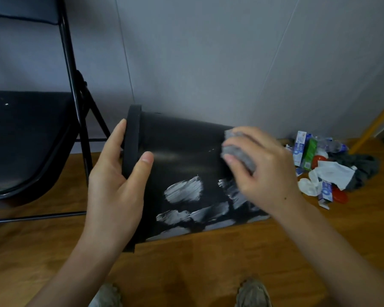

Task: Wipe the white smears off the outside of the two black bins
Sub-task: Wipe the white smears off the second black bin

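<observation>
One black bin (180,138) lies on its side on the wooden floor, its rim pointing left. White smears (184,191) cover the lower part of its outer wall. My left hand (118,180) grips the rim, thumb on the wall and fingers over the rim's edge. My right hand (259,171) holds a grey cloth (237,151) bunched in its fingers against the bin's right end, above more smears. No second bin is in view.
A black folding chair (31,134) stands at the left, close to the bin's rim. A heap of rubbish (326,169), cartons, wrappers and red lids, lies on the floor at the right by the grey wall. My shoes (253,293) show at the bottom.
</observation>
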A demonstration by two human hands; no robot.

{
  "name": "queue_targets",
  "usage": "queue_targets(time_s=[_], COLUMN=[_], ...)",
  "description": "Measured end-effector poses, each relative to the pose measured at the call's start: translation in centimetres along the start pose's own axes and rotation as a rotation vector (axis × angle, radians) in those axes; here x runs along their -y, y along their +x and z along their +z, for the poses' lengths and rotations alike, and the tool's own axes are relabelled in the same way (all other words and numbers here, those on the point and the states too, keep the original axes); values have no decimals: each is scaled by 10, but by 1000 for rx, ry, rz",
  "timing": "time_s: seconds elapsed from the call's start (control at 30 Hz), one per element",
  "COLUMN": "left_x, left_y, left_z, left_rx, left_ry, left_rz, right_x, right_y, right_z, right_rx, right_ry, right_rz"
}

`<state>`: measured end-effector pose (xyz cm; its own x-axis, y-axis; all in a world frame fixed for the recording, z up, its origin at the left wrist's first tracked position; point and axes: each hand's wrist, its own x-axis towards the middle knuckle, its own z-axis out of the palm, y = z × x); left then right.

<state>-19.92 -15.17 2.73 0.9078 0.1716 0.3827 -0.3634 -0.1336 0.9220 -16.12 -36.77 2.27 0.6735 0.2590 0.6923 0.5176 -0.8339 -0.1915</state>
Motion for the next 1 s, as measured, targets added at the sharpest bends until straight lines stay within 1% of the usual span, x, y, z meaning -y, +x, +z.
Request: queue_targets(time_s=[0.1,0.2,0.23,0.33,0.37,0.4,0.5,0.57,0.63,0.77,0.8,0.87,1.0], left_x=[-2,-6,-6,-6,-7,-9,-9,-8,-7,-10,-10,-13,-24], left_y=[1,0,0,-2,-2,-3,-3,-1,1,4,4,7,16], left_z=[-3,-2,-2,-1,-1,-1,-2,-3,-4,-2,-2,-1,-2], left_rx=[-20,-37,-40,-42,-44,-46,-57,-72,-81,-87,-89,-90,-110], left_ry=[2,32,32,37,38,33,38,45,53,76,78,76,63], left_rz=[27,53,56,57,57,54,52,45,43,47,40,19,0], right_x=[-15,1,11,28,26,19,0,-2,9,31,32,27,8], right_y=[-2,-2,-3,-8,-8,-8,-3,-1,2,8,10,17,39], right_z=[-1,11,15,16,13,10,3,6,13,21,20,14,-2], right_rx=[-13,-90,-106,-80,-73,-73,-73,-85,-127,-108,-95,-72,-19], right_ry=[-40,-22,-14,-7,-1,6,16,1,-1,17,19,20,16], right_rz=[134,161,121,-107,-130,-97,124,202,197,6,-15,20,216])
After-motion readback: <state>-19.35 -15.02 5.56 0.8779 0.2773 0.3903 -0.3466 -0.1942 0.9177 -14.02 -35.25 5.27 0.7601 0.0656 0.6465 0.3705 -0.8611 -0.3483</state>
